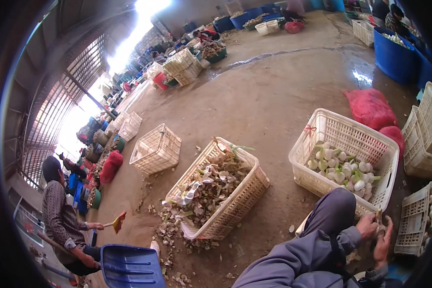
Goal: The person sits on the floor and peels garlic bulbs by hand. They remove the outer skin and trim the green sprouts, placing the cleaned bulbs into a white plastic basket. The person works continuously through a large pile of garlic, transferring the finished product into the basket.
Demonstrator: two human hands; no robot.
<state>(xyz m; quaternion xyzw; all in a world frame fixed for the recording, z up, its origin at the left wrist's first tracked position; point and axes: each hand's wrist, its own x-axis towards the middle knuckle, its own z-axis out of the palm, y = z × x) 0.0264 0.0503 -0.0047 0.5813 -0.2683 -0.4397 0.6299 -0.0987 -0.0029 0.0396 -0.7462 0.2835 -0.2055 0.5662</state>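
Observation:
Both my hands are at the lower right, just outside the near side of a white plastic crate [390, 144] partly filled with peeled garlic bulbs [340, 169]. My left hand [368, 226] has its fingers closed around a garlic bulb [380, 228] with its stem pointing up. My right hand [382, 244] cups the same bulb from the other side. Which hand is which is hard to tell from the sleeves, and the bulb is partly hidden by fingers. Further left, a second white crate [237, 208] is heaped with dry garlic skins and stalks [212, 180].
A person [57, 208] at the left holds a blue shovel [133, 266]. An upturned crate [158, 147] stands beyond the skins. Red mesh sacks [370, 108] lie behind the bulb crate. A crate of unpeeled garlic [414, 226] is at the right; a blue tub [394, 57] stands farther off.

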